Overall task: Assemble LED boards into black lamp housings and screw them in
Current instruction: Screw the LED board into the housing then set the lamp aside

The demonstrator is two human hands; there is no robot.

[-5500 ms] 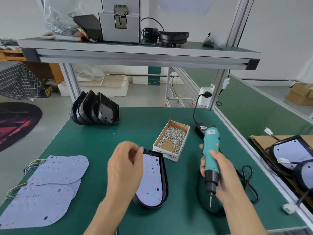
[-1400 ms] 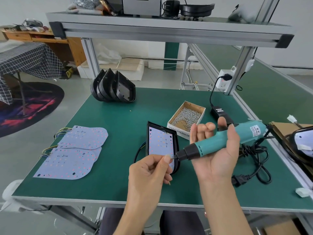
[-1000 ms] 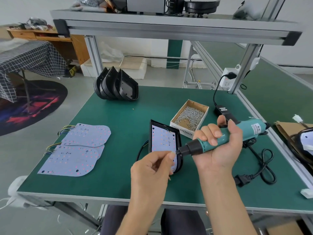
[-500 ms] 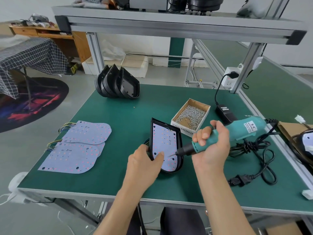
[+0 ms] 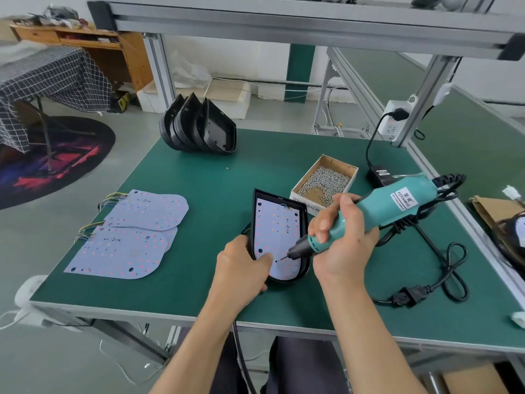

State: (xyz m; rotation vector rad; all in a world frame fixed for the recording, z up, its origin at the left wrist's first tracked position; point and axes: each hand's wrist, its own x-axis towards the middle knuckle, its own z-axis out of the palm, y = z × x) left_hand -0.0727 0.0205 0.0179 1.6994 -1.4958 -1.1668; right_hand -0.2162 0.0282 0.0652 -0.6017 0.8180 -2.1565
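Note:
A black lamp housing [image 5: 304,223] lies flat on the green table [image 5: 216,189] with a pale LED board [image 5: 277,223] seated inside it. My left hand [image 5: 241,265] grips the housing's near left rim, thumb resting on the board. My right hand [image 5: 339,245] is wrapped around a teal electric screwdriver [image 5: 377,211], held at a slant with its bit touching the lower part of the board beside my left thumb. A cardboard box of screws [image 5: 325,180] stands just behind the housing.
Spare LED boards [image 5: 133,237] with coloured wires lie at the left. Several empty black housings [image 5: 199,129] lean together at the back. A black power adapter [image 5: 379,173] and looped cable [image 5: 451,263] lie at the right, near more housings [image 5: 511,237] at the edge.
My left hand moved from the screwdriver's tip down to the housing's rim. The screwdriver swung down, and its bit now meets the board.

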